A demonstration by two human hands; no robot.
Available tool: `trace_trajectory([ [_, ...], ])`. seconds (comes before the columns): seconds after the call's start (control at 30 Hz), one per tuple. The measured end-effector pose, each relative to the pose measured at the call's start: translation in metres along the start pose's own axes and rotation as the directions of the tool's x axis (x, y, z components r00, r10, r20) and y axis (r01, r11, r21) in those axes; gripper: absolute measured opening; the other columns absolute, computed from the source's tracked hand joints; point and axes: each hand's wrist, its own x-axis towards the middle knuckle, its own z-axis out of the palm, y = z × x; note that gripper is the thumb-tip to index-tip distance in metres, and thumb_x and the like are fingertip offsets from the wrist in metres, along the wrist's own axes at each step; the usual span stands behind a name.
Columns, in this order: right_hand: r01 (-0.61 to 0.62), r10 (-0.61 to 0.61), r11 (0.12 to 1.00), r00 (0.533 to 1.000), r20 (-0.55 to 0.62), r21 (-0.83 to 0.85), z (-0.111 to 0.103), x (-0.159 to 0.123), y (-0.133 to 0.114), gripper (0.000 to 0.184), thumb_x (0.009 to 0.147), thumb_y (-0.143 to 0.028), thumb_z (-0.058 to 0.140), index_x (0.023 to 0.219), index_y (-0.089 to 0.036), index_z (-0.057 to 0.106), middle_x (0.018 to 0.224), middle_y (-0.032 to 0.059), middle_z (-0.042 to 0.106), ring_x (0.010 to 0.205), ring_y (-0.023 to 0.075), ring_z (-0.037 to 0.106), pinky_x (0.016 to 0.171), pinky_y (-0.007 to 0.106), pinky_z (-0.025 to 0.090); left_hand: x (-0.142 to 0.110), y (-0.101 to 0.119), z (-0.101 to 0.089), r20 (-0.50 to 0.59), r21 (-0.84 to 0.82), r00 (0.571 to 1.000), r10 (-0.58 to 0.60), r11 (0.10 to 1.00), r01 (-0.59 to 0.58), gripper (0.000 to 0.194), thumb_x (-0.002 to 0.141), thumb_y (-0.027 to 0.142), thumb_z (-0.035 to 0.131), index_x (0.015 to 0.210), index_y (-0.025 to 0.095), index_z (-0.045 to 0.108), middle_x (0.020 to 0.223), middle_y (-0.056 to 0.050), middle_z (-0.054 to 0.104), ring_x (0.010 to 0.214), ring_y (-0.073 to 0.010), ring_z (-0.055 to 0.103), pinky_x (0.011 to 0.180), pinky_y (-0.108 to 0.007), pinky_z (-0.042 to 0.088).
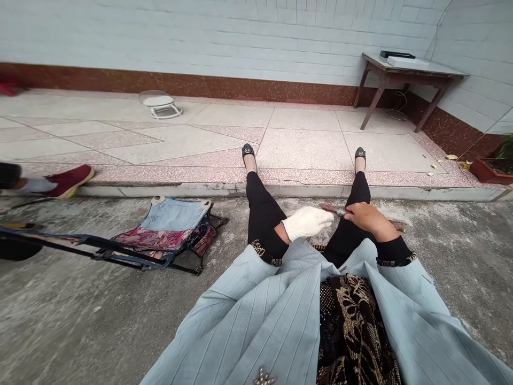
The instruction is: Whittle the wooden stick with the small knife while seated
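Past gloved L hand (306, 223): folding chair (168, 235)

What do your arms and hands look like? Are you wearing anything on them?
My left hand wears a white knitted glove, and my right hand has none. Both arms have pale blue striped jacket sleeves with black cuffs edged in gold.

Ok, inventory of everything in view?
brown wooden rod: one, brown, across lap
floral-and-denim folding chair: one, multicoloured, ground left
brown wooden side table: one, brown, far right
white box: one, white, on table
white round stand: one, white, far tiles
terracotta planter: one, red-brown, far right
maroon shoe: one, maroon, far left, another person's
black flat shoes: two, black, person's feet
white-gloved left hand: one, white, by rod
bare right hand: one, on rod
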Motion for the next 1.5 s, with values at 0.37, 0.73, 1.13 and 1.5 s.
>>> trace_trajectory([
  [0.37, 0.281, -0.614, 0.506, 0.782, 0.111, 0.816, -0.025, -0.028, 0.005, 0.033, 0.086, -0.045, 0.062, 0.091, -0.013, 0.068, 0.071, -0.0009, 0.057, 0.058, 0.0079, 0.047, 0.053, 0.021, 0.038, 0.007, -0.031, 0.007, 0.024, -0.815, 0.999, -0.023, 0.579, 0.033, 0.032, 0.090, 0.043, 0.053, 0.093, 0.013, 0.064, 0.082, -0.004, 0.065, 0.069, -0.0119, 0.055, 0.069, -0.025, 0.045],
  [0.73, 0.184, -0.016, 0.320, 0.982, -0.189, 0.929, -0.005, 0.000, -0.002, 0.033, 0.080, -0.049, 0.063, 0.077, -0.017, 0.057, 0.067, 0.0000, 0.054, 0.050, 0.0090, 0.043, 0.047, 0.024, 0.034, -0.005, -0.013, 0.008, 0.031, -0.620, 0.998, -0.062, 0.781, 0.068, 0.031, 0.096, 0.038, 0.041, 0.091, 0.016, 0.063, 0.080, 0.000, 0.062, 0.070, -0.0114, 0.054, 0.069, -0.022, 0.042],
  [1.13, 0.285, -0.453, 0.849, 0.827, 0.334, 0.446, -0.010, -0.013, -0.005, 0.018, 0.088, -0.028, 0.057, 0.089, -0.017, 0.071, 0.067, 0.0013, 0.061, 0.056, 0.0113, 0.053, 0.053, 0.023, 0.037, -0.017, -0.025, -0.021, -0.099, -0.223, 0.995, -0.032, 0.975, 0.010, 0.023, 0.094, 0.029, 0.046, 0.099, 0.019, 0.066, 0.099, -0.005, 0.069, 0.092, -0.0173, 0.063, 0.081, -0.025, 0.044],
  [1.5, 0.256, -0.218, 0.412, 0.960, -0.178, 0.874, -0.011, -0.007, -0.012, 0.036, 0.086, -0.051, 0.057, 0.076, -0.017, 0.055, 0.065, -0.0018, 0.052, 0.048, 0.0076, 0.041, 0.044, 0.022, 0.031, -0.020, -0.016, 0.008, -0.003, -0.676, 0.990, -0.140, 0.730, 0.101, 0.034, 0.096, 0.041, 0.040, 0.086, 0.016, 0.062, 0.072, 0.001, 0.056, 0.064, -0.0115, 0.049, 0.063, -0.023, 0.039],
])
